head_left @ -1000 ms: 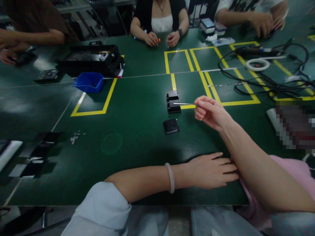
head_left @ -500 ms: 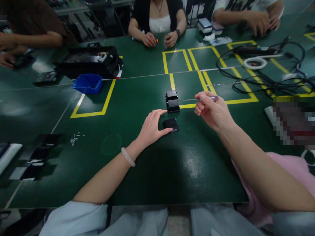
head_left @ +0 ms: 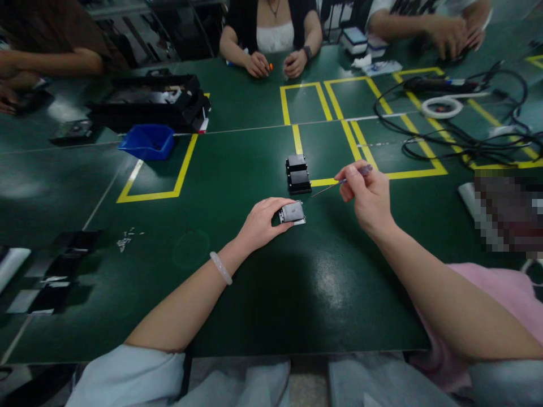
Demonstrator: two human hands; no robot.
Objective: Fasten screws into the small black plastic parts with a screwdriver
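My left hand [head_left: 263, 221] is closed on a small flat block [head_left: 292, 212], thumb along its near edge and fingers along the far one. The block's upper face looks grey and shiny, with a pale rim. Between thumb and fingers of my right hand [head_left: 365, 195] is a thin screwdriver [head_left: 335, 185], its slim metal shaft pointing left and down. The shaft's tip is apart from the block. Just beyond the block, two black rectangular parts [head_left: 298, 174] sit one behind the other on the green table [head_left: 254, 305].
At left lie a blue bin [head_left: 146, 142], a long black tray [head_left: 139, 107], small silver screws [head_left: 124, 242] and dark flat pieces [head_left: 63, 265]. Black cables [head_left: 424, 152] and a white ring [head_left: 442, 107] lie at right. Several people sit around the table, hands on it.
The block has gone from dark side up to grey side up, and my left hand has closed on it. My right hand has tilted the screwdriver's tip down towards me.
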